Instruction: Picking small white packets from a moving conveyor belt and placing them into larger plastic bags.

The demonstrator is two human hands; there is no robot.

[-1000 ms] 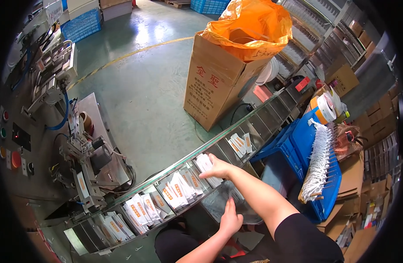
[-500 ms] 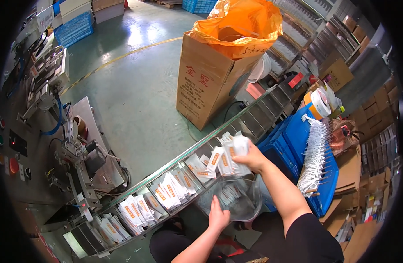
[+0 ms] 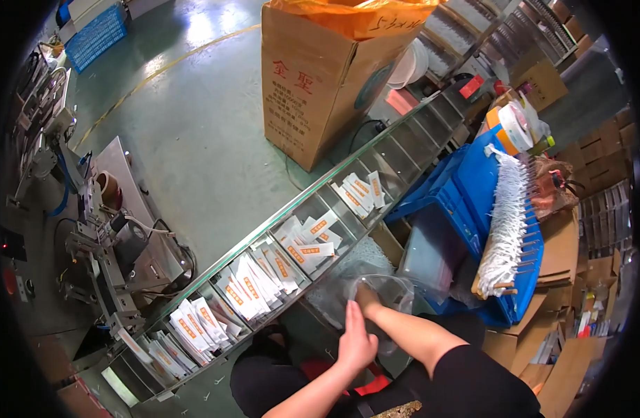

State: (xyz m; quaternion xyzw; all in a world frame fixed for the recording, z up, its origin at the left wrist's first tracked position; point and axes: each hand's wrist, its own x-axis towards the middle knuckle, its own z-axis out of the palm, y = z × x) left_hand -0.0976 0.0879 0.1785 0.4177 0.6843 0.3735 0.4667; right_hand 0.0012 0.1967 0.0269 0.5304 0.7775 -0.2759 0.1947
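Head view shows the right hand (image 3: 367, 296) plunged into a clear plastic bag (image 3: 383, 289) — its fingers sit inside the film, so whether they are curled on anything I cannot tell. The left hand (image 3: 355, 341) lies just beside it, fingers flat and nearly straight against the bag's near edge, gripping nothing. Just beyond the fingertips runs a long compartmented tray (image 3: 313, 209) stacked with white and orange sachets (image 3: 302, 247); a blue crate (image 3: 466, 202) stands off to the right of them. I judge the bag light, limp and slippery — best pinched at its open rim, since the film will crumple anywhere else.
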